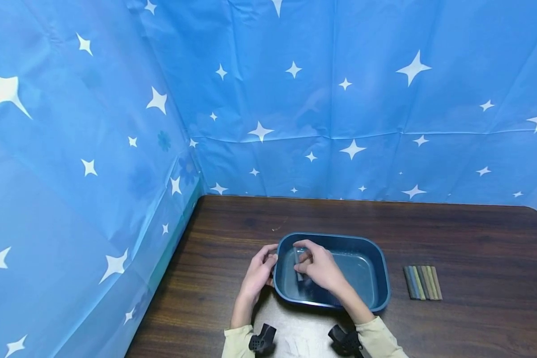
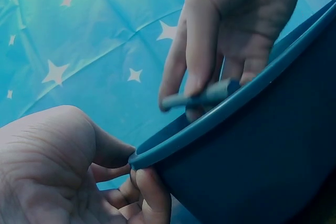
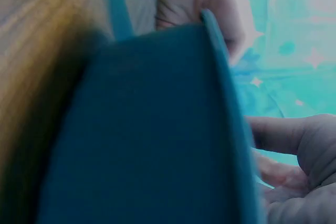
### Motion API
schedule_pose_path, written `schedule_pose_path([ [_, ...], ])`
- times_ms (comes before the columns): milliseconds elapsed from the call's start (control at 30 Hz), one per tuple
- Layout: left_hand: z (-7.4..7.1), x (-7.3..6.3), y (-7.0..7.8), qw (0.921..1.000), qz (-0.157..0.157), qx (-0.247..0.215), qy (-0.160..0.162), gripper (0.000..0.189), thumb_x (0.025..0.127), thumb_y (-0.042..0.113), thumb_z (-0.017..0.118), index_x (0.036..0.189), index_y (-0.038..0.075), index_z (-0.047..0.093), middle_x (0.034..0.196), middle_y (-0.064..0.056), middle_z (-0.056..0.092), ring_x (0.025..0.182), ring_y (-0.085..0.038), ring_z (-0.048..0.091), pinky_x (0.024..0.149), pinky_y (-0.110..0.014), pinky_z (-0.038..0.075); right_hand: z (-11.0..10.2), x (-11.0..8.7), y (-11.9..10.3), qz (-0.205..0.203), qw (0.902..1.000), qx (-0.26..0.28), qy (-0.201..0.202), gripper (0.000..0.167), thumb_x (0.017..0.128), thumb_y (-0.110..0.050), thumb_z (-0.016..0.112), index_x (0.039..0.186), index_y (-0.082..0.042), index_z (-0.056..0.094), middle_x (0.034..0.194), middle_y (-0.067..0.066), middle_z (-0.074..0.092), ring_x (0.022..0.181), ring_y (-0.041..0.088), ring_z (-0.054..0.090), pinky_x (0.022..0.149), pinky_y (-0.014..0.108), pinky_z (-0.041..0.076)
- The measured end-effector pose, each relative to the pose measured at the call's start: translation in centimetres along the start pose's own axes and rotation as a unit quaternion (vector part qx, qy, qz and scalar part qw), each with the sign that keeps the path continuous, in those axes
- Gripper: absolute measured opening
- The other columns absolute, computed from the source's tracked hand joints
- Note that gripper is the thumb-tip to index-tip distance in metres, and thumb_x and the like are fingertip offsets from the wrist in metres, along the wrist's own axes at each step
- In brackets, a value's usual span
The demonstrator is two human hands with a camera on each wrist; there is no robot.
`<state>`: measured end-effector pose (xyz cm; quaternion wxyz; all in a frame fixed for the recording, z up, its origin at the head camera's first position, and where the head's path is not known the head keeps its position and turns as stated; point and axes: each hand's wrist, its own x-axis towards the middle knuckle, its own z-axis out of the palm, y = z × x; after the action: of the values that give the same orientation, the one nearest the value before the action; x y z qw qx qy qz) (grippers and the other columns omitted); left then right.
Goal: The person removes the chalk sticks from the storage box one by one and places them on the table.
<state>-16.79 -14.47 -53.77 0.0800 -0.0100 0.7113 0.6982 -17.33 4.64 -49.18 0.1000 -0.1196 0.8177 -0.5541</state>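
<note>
A dark blue rectangular basin (image 1: 358,276) with rounded corners stands on the table. My left hand (image 1: 257,274) grips its rim at the left end, thumb on the rim and fingers underneath, as the left wrist view shows. Inside the basin, near that end, my right hand (image 1: 324,268) pinches a slim grey-blue stick (image 2: 205,96) between thumb and fingers. From above, the same stick (image 1: 296,256) lies roughly front to back, partly covered by the fingers. In the right wrist view the basin wall (image 3: 142,129) fills the middle and hides the stick.
Several muted-coloured sticks (image 1: 422,283) lie side by side on the dark wood table (image 1: 483,248), right of the basin. Blue star-printed cloth (image 1: 331,99) hangs behind and to the left. A black wrist device (image 1: 262,339) sits at each sleeve.
</note>
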Motion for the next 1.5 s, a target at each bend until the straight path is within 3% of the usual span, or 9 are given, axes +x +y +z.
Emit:
schedule_pose_path([
  [267,0.2,0.1,0.2,0.9998,-0.016,0.009,0.010,0.040,0.104,0.009,0.048,0.141,-0.005,0.053,0.096,-0.010,0.056,0.066,-0.013,0.052,0.043,-0.022,0.048,-2.9,-1.2,-0.8,0.000,0.9999,0.014,0.009,0.045,0.095,0.004,0.066,0.139,0.005,0.059,0.098,0.014,0.071,0.079,0.027,0.070,0.067,0.043,0.062],
  [433,0.2,0.1,0.2,0.9998,-0.015,0.008,0.013,0.040,0.105,0.008,0.048,0.142,-0.005,0.053,0.095,-0.010,0.056,0.066,-0.014,0.052,0.042,-0.022,0.048,-4.4,-1.8,-0.9,0.002,0.9995,0.014,0.028,0.045,0.097,0.002,0.065,0.141,0.003,0.058,0.101,0.015,0.071,0.086,0.033,0.071,0.069,0.039,0.063],
  [700,0.1,0.0,0.3,0.9997,-0.016,0.011,0.012,0.039,0.105,0.009,0.048,0.142,-0.004,0.053,0.098,-0.013,0.058,0.069,-0.016,0.055,0.044,-0.024,0.051,-6.8,-2.8,-0.9,0.012,0.9986,0.014,0.049,0.046,0.098,-0.001,0.064,0.143,0.002,0.056,0.104,0.016,0.068,0.092,0.037,0.070,0.074,0.047,0.063],
  [1233,0.2,-0.1,0.3,0.9997,-0.016,0.008,0.015,0.040,0.105,0.010,0.048,0.142,-0.004,0.054,0.100,-0.015,0.059,0.070,-0.016,0.056,0.044,-0.023,0.051,-10.2,-4.5,1.0,0.029,0.9964,-0.011,0.079,0.042,0.100,-0.003,0.064,0.139,0.009,0.056,0.113,0.023,0.068,0.093,0.030,0.070,0.076,0.041,0.063],
  [1500,0.2,-0.1,0.2,0.9996,-0.016,0.012,0.018,0.040,0.105,0.010,0.049,0.142,-0.003,0.054,0.099,-0.013,0.058,0.069,-0.015,0.054,0.044,-0.023,0.049,-11.9,-5.3,2.1,0.038,0.9944,-0.011,0.098,0.041,0.101,-0.004,0.064,0.137,0.013,0.056,0.116,0.027,0.067,0.099,0.035,0.070,0.076,0.040,0.063],
])
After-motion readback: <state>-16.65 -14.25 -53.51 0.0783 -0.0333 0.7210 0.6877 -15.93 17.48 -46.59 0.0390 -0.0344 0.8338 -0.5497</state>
